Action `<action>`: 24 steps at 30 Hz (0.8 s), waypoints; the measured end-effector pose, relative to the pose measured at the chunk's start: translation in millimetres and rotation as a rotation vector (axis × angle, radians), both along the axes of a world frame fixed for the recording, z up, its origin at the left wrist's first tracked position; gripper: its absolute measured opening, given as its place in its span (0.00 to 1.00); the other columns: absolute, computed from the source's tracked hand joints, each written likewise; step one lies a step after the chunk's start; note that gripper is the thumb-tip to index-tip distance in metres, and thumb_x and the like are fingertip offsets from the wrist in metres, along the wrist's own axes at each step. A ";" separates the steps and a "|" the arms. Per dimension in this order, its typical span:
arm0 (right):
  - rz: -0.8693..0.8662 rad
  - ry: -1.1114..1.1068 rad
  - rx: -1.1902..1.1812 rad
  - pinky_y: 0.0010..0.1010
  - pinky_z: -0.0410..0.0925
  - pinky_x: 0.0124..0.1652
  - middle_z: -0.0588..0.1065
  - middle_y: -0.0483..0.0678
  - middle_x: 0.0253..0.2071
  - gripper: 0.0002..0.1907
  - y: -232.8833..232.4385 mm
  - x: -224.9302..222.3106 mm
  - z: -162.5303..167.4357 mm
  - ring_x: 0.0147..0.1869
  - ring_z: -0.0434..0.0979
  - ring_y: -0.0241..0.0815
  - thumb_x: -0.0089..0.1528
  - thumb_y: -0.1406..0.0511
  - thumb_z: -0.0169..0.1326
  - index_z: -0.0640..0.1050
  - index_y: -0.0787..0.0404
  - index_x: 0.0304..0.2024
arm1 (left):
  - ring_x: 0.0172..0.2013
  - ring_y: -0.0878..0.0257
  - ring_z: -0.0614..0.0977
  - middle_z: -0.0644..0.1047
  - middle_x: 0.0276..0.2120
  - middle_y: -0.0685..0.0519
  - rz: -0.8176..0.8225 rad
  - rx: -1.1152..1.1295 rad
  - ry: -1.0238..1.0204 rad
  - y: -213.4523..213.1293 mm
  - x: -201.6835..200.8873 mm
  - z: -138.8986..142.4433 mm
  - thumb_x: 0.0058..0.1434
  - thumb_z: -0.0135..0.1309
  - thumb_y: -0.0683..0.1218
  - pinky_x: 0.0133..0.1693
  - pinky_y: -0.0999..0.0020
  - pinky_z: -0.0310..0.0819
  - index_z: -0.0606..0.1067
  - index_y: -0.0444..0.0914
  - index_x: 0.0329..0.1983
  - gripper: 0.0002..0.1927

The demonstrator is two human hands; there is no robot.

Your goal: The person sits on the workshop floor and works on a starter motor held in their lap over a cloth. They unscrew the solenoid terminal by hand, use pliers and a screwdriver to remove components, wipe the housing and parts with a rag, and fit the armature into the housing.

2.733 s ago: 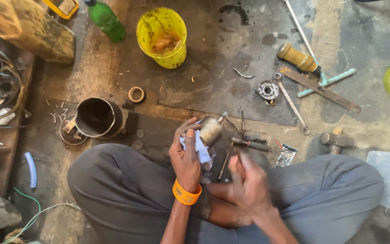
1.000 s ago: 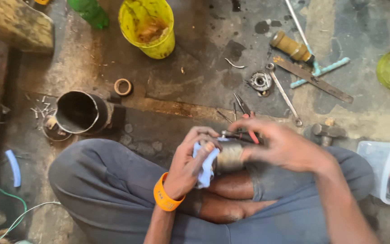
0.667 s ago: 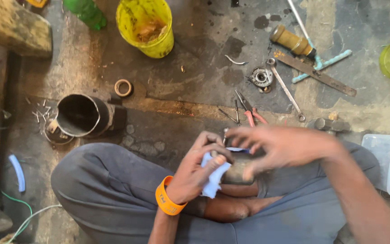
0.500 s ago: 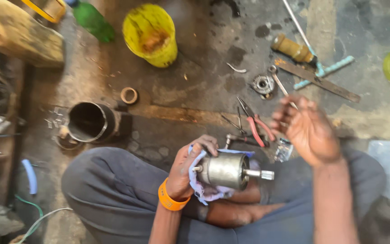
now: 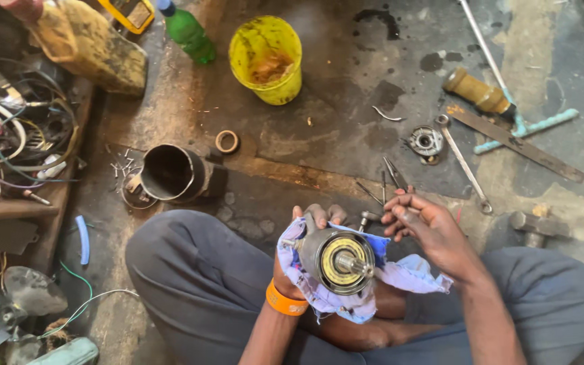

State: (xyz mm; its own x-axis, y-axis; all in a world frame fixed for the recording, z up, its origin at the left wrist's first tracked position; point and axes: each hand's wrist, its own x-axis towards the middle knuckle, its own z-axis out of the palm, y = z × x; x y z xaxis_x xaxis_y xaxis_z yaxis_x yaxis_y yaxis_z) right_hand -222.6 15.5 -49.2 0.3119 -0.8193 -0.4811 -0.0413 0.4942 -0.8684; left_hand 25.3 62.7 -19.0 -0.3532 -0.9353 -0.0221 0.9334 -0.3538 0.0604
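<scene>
I see motor part [image 5: 336, 260] at lower centre, wrapped in pale rag [image 5: 400, 277]. Left hand [image 5: 305, 236] closed around both. Right hand [image 5: 427, 226] just beside, fingers loosely curled, holding nothing. Pliers [image 5: 393, 174] above; yellow bucket [image 5: 267, 59] at top.

A rough repair workshop at floor level is shown. An oil-stained concrete floor [image 5: 346, 135] is strewn with a spanner [image 5: 464, 162], a bearing [image 5: 426, 142], pliers [image 5: 395, 174], loose screws [image 5: 122, 162] and a cylindrical metal housing [image 5: 174, 174]. A grimy yellow bucket [image 5: 267, 57] is set near a green bottle [image 5: 187, 30], and tangled wires [image 5: 15, 138] are heaped on a wooden shelf [image 5: 8, 206].
</scene>
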 end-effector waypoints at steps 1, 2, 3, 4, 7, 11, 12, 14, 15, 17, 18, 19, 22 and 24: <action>0.009 0.029 -0.019 0.29 0.72 0.40 0.79 0.49 0.41 0.16 -0.2 -1.4 -5.7 0.42 0.79 0.37 0.67 0.60 0.50 0.78 0.66 0.49 | 0.46 0.57 0.74 0.66 0.45 0.49 0.004 0.009 0.024 -0.2 -0.4 -0.7 0.81 0.31 0.58 0.52 0.62 0.73 0.67 0.35 0.43 0.23; 0.018 0.060 -0.037 0.29 0.72 0.39 0.79 0.49 0.41 0.16 -0.1 -3.2 -12.5 0.42 0.79 0.37 0.67 0.61 0.50 0.78 0.66 0.49 | 0.47 0.57 0.74 0.66 0.45 0.48 0.008 0.018 0.048 -0.4 -0.3 -1.6 0.81 0.31 0.58 0.52 0.61 0.74 0.67 0.35 0.43 0.23; 0.015 0.060 -0.023 0.29 0.71 0.39 0.80 0.48 0.41 0.15 0.0 -5.6 -19.9 0.41 0.79 0.36 0.67 0.61 0.50 0.78 0.65 0.49 | 0.47 0.56 0.74 0.66 0.45 0.48 0.016 0.031 0.055 -0.4 -0.7 -2.2 0.80 0.31 0.58 0.52 0.61 0.74 0.67 0.35 0.43 0.23; 0.011 0.062 -0.010 0.29 0.71 0.39 0.80 0.48 0.41 0.14 -0.4 -6.3 -28.8 0.40 0.79 0.36 0.67 0.62 0.51 0.78 0.65 0.49 | 0.48 0.55 0.75 0.66 0.45 0.48 0.023 0.041 0.063 -0.5 -0.7 -3.0 0.80 0.31 0.58 0.52 0.60 0.75 0.67 0.36 0.43 0.23; 0.063 0.144 0.001 0.26 0.71 0.39 0.80 0.47 0.38 0.13 1.2 -10.1 -51.3 0.35 0.77 0.35 0.67 0.64 0.53 0.78 0.62 0.51 | 0.50 0.54 0.76 0.67 0.47 0.48 0.043 0.062 0.072 -1.2 -1.9 -4.5 0.80 0.31 0.59 0.54 0.58 0.75 0.68 0.36 0.44 0.24; 0.350 0.331 -0.467 0.29 0.41 0.66 0.85 0.45 0.45 0.14 3.8 -12.3 -67.0 0.46 0.84 0.31 0.66 0.71 0.53 0.78 0.62 0.55 | 0.52 0.53 0.76 0.69 0.48 0.48 0.066 0.084 0.081 -4.3 -3.4 -5.0 0.79 0.31 0.59 0.56 0.56 0.75 0.68 0.36 0.46 0.24; 0.357 0.373 -0.325 0.34 0.51 0.59 0.80 0.49 0.42 0.17 5.3 -12.3 -68.5 0.44 0.81 0.34 0.63 0.71 0.55 0.78 0.60 0.55 | 0.53 0.52 0.76 0.69 0.48 0.48 0.068 0.090 0.077 -4.8 -3.3 -5.1 0.79 0.31 0.59 0.56 0.56 0.75 0.68 0.36 0.46 0.23; 0.375 0.450 -0.037 0.44 0.70 0.45 0.73 0.58 0.37 0.23 9.2 -13.3 -68.4 0.40 0.74 0.40 0.58 0.71 0.59 0.79 0.57 0.57 | 0.54 0.52 0.76 0.69 0.49 0.48 0.076 0.104 0.067 -4.6 -4.7 -6.2 0.79 0.31 0.59 0.57 0.56 0.75 0.68 0.37 0.45 0.23; 0.409 0.515 -0.134 0.42 0.71 0.48 0.75 0.54 0.40 0.22 11.4 -14.3 -67.3 0.43 0.77 0.39 0.58 0.70 0.58 0.78 0.56 0.56 | 0.54 0.52 0.76 0.70 0.49 0.48 0.077 0.103 0.073 -3.6 -5.0 -7.4 0.79 0.32 0.59 0.57 0.56 0.74 0.69 0.37 0.46 0.23; 0.473 0.648 -0.331 0.37 0.73 0.53 0.80 0.48 0.45 0.20 16.0 -15.9 -65.1 0.50 0.82 0.37 0.59 0.68 0.56 0.76 0.55 0.55 | 0.54 0.53 0.76 0.70 0.49 0.49 0.079 0.098 0.089 -0.5 -6.6 -12.8 0.78 0.32 0.59 0.56 0.57 0.74 0.69 0.37 0.46 0.23; 0.464 0.809 -0.684 0.38 0.70 0.56 0.76 0.51 0.51 0.21 17.0 -17.1 -63.9 0.54 0.80 0.44 0.58 0.65 0.56 0.75 0.53 0.54 | 0.54 0.53 0.76 0.71 0.49 0.48 0.102 0.130 0.045 1.7 -7.7 -17.0 0.79 0.33 0.58 0.58 0.57 0.73 0.69 0.37 0.46 0.22; 0.439 0.967 -1.054 0.39 0.67 0.58 0.73 0.54 0.56 0.21 18.3 -15.9 -63.8 0.58 0.77 0.52 0.57 0.63 0.56 0.74 0.50 0.54 | 0.54 0.54 0.76 0.71 0.49 0.47 0.122 0.148 0.007 3.7 -7.9 -22.3 0.79 0.33 0.56 0.59 0.57 0.72 0.69 0.36 0.46 0.21; 0.377 0.778 -1.027 0.46 0.63 0.60 0.67 0.60 0.67 0.28 12.2 -18.8 -60.4 0.69 0.65 0.68 0.56 0.69 0.53 0.76 0.57 0.61 | 0.50 0.53 0.76 0.73 0.46 0.46 0.099 0.268 -0.016 -4.1 -11.1 -45.6 0.75 0.35 0.57 0.56 0.55 0.71 0.71 0.37 0.42 0.21; 0.328 0.632 -0.868 0.44 0.62 0.60 0.70 0.57 0.61 0.27 7.2 -19.8 -57.0 0.66 0.67 0.62 0.56 0.71 0.53 0.76 0.58 0.60 | 0.51 0.51 0.77 0.73 0.47 0.46 0.078 0.075 -0.033 -19.1 -11.0 -64.1 0.74 0.35 0.60 0.56 0.54 0.70 0.71 0.37 0.42 0.24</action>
